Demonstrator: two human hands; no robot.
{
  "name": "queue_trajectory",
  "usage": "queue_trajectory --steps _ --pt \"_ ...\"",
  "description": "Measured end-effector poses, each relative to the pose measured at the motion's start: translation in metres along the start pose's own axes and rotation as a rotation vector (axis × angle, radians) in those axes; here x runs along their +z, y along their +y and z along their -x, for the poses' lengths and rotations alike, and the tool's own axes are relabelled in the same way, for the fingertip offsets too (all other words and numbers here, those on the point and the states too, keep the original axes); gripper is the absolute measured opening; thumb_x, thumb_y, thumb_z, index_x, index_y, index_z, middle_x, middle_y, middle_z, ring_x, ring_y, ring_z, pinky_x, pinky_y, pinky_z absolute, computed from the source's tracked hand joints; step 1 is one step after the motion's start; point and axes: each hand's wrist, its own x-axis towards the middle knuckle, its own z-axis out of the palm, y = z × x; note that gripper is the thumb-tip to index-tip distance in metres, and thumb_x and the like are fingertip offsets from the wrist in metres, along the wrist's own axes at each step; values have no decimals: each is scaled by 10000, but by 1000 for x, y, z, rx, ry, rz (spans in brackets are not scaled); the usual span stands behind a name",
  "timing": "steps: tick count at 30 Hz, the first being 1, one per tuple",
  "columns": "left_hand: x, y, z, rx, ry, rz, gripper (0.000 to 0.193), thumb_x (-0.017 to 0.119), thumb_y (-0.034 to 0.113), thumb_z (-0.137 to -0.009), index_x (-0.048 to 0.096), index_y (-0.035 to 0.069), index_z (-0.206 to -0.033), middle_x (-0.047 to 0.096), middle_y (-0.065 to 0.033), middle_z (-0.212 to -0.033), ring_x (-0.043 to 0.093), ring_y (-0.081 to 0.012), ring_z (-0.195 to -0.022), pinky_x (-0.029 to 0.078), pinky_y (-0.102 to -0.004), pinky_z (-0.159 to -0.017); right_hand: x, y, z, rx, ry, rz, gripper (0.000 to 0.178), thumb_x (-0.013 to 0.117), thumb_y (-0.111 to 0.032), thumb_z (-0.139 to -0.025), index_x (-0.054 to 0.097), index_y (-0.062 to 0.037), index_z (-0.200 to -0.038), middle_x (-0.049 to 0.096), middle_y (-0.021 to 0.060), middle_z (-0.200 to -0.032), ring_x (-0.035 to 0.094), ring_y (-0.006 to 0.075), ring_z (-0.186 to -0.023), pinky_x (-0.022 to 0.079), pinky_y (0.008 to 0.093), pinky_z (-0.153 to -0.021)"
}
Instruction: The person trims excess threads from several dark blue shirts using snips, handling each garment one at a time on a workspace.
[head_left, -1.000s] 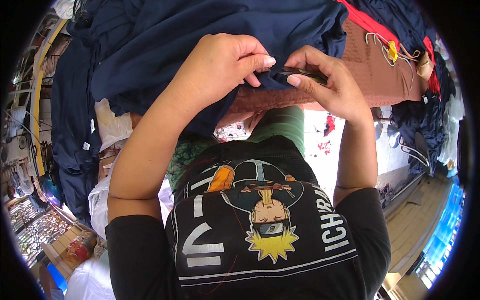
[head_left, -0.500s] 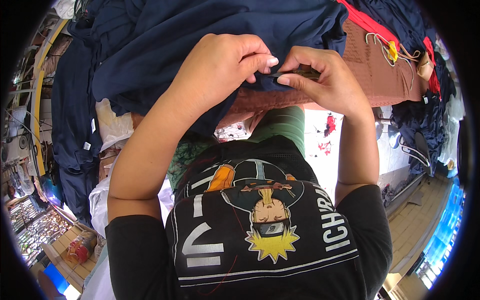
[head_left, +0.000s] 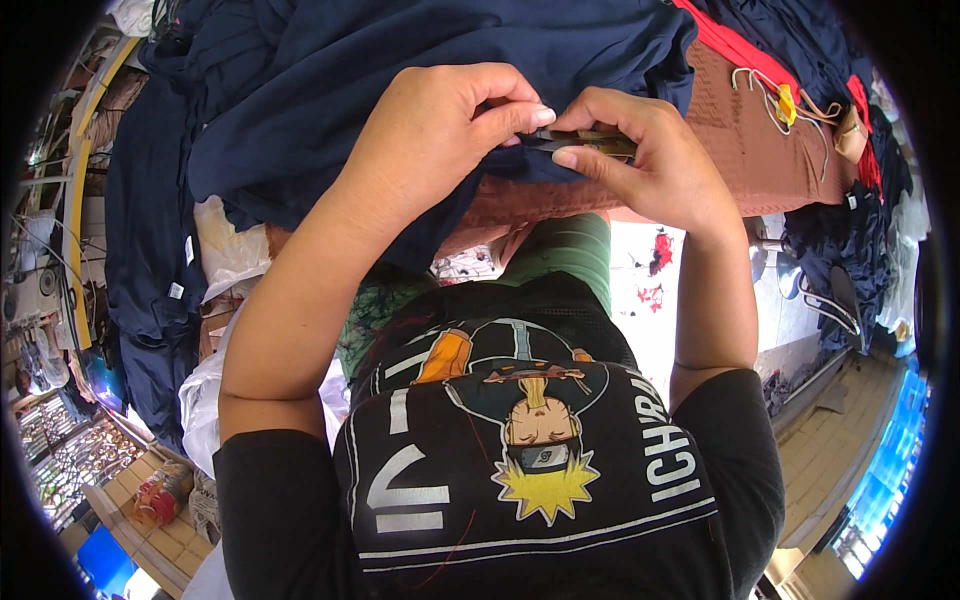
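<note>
A large heap of navy fabric [head_left: 300,120] lies before me, bunched up under both hands. Thumb and forefinger of my left hand [head_left: 435,130] are pinched together just above the fabric; whatever is between them is too small or too hidden to name. My right hand [head_left: 665,165] grips small thread snips [head_left: 605,147] between thumb and fingers. The dark blades point left, slightly apart, with their tips close to my left fingertips and the fabric. Part of the snips is covered by my right hand.
Under the navy heap is a brown textured cloth [head_left: 740,150]. At the right lie a red strip [head_left: 740,45], pale cords with a yellow piece [head_left: 787,103] and a tan pouch [head_left: 851,135]. More navy garments [head_left: 150,290] hang at the left beside plastic bags [head_left: 225,250].
The snips' blades have spread, and more of the snips shows between my right thumb and fingers. My left hand has shifted only slightly; the navy fabric stays nearly still.
</note>
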Motion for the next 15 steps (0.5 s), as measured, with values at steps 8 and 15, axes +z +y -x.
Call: queue_trajectory --steps 8,15 --pt "7 -13 -1 69 145 6 162 665 204 -908 692 57 -971 669 1 -801 620 -72 -687 464 -208 -598 31 -1 -7 19 250 -185 215 764 -111 -772 664 -17 -938 618 82 -759 561 153 -653 470 312 -630" --pt "8 -6 5 -44 112 -15 158 646 177 -921 687 32 -968 670 -12 -783 610 -66 -648 473 -213 -601 42 4 -6 174 221 -243 111 702 -53 -829 631 10 -888 618 84 -734 564 144 -635 465 287 -614"
